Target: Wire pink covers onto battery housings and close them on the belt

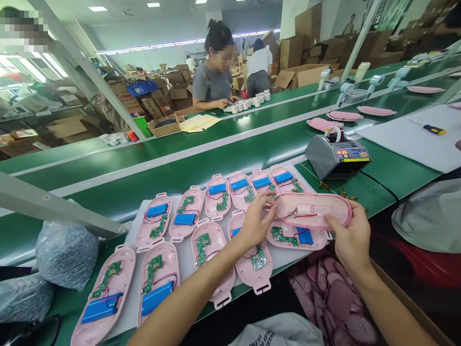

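My right hand (pixel 351 235) grips pink cover (pixel 319 206), thumb inside, over half-shells (pixel 196 201); left hand (pixel 257 218) at its wired end, can't tell if pinching. PCBs (pixel 203 246), blue battery packs (pixel 157 298) already sit in several half-shells, still uncovered. Held cover not mated; more pink shell parts (pixel 340 300) piled below.

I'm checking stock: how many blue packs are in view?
10 blue packs show: six in the farther row of pink shells, four in the nearer row. The left forearm may hide more.
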`<control>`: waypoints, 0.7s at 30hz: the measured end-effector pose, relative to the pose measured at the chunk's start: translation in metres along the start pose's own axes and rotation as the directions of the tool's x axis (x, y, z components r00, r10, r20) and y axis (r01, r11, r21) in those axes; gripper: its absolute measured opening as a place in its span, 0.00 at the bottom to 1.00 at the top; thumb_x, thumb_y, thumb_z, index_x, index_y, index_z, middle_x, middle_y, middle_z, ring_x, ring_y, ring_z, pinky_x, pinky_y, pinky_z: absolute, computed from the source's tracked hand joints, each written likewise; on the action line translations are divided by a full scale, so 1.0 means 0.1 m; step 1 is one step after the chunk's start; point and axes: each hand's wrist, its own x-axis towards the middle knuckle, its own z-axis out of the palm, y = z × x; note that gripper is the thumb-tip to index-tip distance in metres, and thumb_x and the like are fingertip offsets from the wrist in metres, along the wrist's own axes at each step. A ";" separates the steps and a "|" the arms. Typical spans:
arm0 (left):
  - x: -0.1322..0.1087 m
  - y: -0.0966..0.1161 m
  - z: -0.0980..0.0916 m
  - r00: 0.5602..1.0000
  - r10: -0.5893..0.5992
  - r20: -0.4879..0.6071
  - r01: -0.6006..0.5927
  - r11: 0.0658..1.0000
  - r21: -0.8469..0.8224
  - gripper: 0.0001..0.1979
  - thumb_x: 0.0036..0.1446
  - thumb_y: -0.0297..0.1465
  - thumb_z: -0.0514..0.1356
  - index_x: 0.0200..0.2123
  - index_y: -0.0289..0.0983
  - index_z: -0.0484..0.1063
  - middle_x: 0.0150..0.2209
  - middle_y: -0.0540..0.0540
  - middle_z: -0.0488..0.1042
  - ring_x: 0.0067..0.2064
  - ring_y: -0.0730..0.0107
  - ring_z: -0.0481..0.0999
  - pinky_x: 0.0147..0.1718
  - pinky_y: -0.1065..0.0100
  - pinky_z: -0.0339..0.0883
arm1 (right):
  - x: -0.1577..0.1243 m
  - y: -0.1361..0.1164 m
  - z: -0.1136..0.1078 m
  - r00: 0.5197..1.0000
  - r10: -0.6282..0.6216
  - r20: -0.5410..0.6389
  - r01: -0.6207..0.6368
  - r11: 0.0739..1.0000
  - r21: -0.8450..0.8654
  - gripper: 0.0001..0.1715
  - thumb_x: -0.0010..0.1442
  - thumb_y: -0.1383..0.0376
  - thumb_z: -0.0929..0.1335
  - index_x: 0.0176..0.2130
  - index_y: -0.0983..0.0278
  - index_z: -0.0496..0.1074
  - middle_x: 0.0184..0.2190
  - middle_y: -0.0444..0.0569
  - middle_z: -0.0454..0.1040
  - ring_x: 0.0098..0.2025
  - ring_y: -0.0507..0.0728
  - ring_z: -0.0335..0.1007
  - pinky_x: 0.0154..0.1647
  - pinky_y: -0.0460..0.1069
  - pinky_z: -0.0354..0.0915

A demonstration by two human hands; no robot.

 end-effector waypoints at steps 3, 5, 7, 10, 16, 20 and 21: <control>-0.05 -0.10 0.06 0.997 0.078 -0.007 -0.078 0.994 0.070 0.07 0.65 0.31 0.52 0.36 0.37 0.68 0.53 0.41 0.67 0.59 0.64 0.66 0.53 0.61 0.65 | -0.02 0.02 0.04 0.997 0.049 0.061 -0.052 0.997 0.049 0.32 0.51 0.59 0.70 0.54 0.64 0.63 0.48 0.54 0.69 0.48 0.61 0.69 0.49 0.55 0.68; -0.08 -0.18 0.12 0.995 0.097 0.008 -0.097 0.987 0.129 0.07 0.65 0.32 0.51 0.37 0.37 0.67 0.47 0.42 0.69 0.53 0.66 0.70 0.52 0.62 0.65 | -0.05 0.03 0.06 0.992 0.068 0.107 -0.076 0.995 0.072 0.32 0.52 0.59 0.70 0.54 0.64 0.62 0.48 0.54 0.69 0.47 0.61 0.70 0.48 0.55 0.69; -0.10 -0.24 0.18 0.999 0.011 -0.043 -0.009 0.998 0.065 0.06 0.65 0.33 0.52 0.40 0.38 0.66 0.42 0.44 0.70 0.44 0.70 0.72 0.44 0.66 0.68 | -0.08 0.04 0.06 0.985 0.097 0.140 -0.114 0.987 0.115 0.33 0.53 0.58 0.70 0.55 0.63 0.61 0.48 0.54 0.69 0.47 0.61 0.70 0.47 0.54 0.69; -0.10 -0.28 0.25 0.978 -0.183 -0.102 0.160 0.966 -0.204 0.11 0.62 0.36 0.57 0.44 0.38 0.62 0.40 0.48 0.68 0.32 0.77 0.69 0.30 0.73 0.65 | -0.04 0.02 0.02 0.970 0.138 0.202 -0.173 0.970 0.171 0.32 0.54 0.57 0.71 0.54 0.64 0.61 0.48 0.54 0.70 0.47 0.61 0.70 0.46 0.54 0.69; -0.10 -0.28 0.32 0.978 -0.181 -0.099 0.156 0.962 -0.223 0.10 0.60 0.36 0.59 0.40 0.37 0.62 0.35 0.51 0.66 0.29 0.81 0.66 0.25 0.77 0.61 | 0.39 -0.33 0.12 0.861 -0.295 0.414 0.455 0.810 -0.370 0.28 0.57 0.56 0.70 0.55 0.62 0.68 0.51 0.53 0.71 0.54 0.63 0.66 0.57 0.56 0.60; -0.10 -0.30 0.33 0.980 -0.157 -0.118 0.133 0.972 -0.195 0.09 0.60 0.34 0.58 0.40 0.38 0.61 0.38 0.50 0.67 0.28 0.83 0.66 0.25 0.77 0.61 | 0.60 -0.51 0.41 0.585 -0.100 0.805 0.649 0.653 -0.391 0.15 0.59 0.55 0.68 0.43 0.59 0.74 0.39 0.45 0.76 0.42 0.59 0.70 0.42 0.51 0.61; -0.09 -0.30 0.32 0.980 -0.163 -0.113 0.140 0.971 -0.192 0.09 0.60 0.34 0.58 0.40 0.38 0.61 0.39 0.50 0.67 0.28 0.82 0.67 0.24 0.77 0.61 | 0.62 -0.53 0.47 0.560 -0.053 0.827 0.650 0.647 -0.399 0.13 0.59 0.54 0.68 0.40 0.59 0.74 0.36 0.44 0.76 0.39 0.58 0.70 0.37 0.49 0.59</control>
